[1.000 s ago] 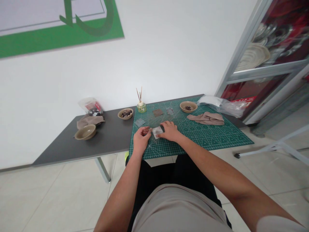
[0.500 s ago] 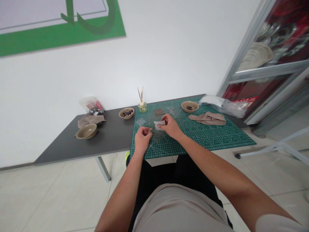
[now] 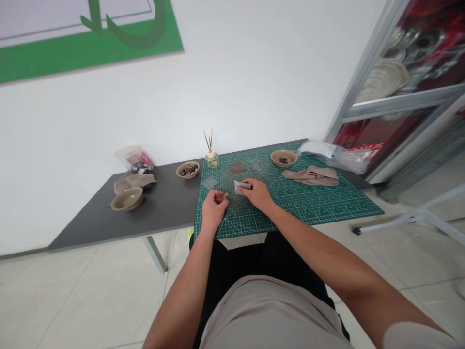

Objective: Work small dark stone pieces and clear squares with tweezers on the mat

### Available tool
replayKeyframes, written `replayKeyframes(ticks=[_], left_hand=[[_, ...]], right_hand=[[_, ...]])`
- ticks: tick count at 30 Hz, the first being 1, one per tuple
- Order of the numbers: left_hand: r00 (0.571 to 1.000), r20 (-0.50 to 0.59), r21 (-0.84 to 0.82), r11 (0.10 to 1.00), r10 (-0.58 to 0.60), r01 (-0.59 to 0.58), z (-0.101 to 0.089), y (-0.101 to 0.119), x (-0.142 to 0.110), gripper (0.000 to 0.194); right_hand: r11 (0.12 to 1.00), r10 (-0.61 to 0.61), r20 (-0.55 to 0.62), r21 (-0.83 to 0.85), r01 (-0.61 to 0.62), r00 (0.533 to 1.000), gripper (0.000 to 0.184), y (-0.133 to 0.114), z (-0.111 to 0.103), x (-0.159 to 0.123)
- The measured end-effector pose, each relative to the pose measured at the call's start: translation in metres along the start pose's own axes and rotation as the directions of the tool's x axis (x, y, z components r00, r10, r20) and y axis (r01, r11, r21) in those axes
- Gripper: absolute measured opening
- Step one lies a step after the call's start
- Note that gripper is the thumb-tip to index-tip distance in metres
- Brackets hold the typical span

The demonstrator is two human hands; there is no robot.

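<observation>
My left hand (image 3: 214, 206) is closed in a pinch above the cutting mat's left part. At its fingertips shows a small tan piece (image 3: 225, 195), too small to name. Just to the right, my right hand (image 3: 256, 194) grips a small folded sheet (image 3: 238, 187), pale outside and darker grey at the fold, like sandpaper. The sheet and the tan piece are apart. Beyond the hands, a grey-blue square (image 3: 210, 183), a brown square (image 3: 237, 167) and a grey square (image 3: 255, 165) lie flat on the green cutting mat (image 3: 290, 206).
A bowl of dark, nut-like pieces (image 3: 188, 169) stands left of a reed diffuser (image 3: 212, 159). Another bowl (image 3: 284, 158) holds a few dark pieces, near a brown cloth (image 3: 312, 175) and a plastic bag (image 3: 337, 156). Far left are a bowl (image 3: 127, 198) and a tub (image 3: 134, 159).
My right hand has tilted the sheet, which now looks folded more steeply, with its fingers closer together. My left hand keeps its pinch nearly in place. The view has shifted slightly.
</observation>
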State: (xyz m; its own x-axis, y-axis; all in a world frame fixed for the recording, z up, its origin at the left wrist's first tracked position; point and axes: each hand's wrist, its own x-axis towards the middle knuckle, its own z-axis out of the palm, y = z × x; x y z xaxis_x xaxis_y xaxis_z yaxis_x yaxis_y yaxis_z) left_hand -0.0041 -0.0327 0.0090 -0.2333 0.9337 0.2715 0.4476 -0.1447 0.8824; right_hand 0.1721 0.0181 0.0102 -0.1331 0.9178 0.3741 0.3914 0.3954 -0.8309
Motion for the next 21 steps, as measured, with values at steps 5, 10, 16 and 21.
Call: replayKeyframes(ticks=[5, 10, 16, 21], left_hand=[[1.0, 0.013, -0.022, 1.0, 0.009, -0.009, 0.002, -0.001, 0.001, 0.011], [0.997, 0.065, -0.056, 0.998, 0.031, -0.027, 0.002, 0.001, 0.0, 0.014], [0.997, 0.058, 0.006, 0.999, 0.043, -0.044, 0.0, 0.001, -0.003, 0.009], [0.996, 0.039, 0.034, 0.996, 0.081, -0.082, -0.001, 0.005, -0.004, 0.01]], right_hand=[[0.999, -0.022, 0.025, -0.026, 0.023, 0.999, 0.017, -0.001, 0.0, -0.003], [0.964, -0.212, 0.078, -0.146, 0.222, 0.974, 0.022, -0.009, 0.004, -0.012], [0.841, -0.398, 0.276, -0.271, 0.468, 0.875, 0.043, -0.016, 0.011, -0.023], [0.805, -0.396, 0.31, -0.336, 0.489, 0.865, 0.044, -0.018, 0.012, -0.026]])
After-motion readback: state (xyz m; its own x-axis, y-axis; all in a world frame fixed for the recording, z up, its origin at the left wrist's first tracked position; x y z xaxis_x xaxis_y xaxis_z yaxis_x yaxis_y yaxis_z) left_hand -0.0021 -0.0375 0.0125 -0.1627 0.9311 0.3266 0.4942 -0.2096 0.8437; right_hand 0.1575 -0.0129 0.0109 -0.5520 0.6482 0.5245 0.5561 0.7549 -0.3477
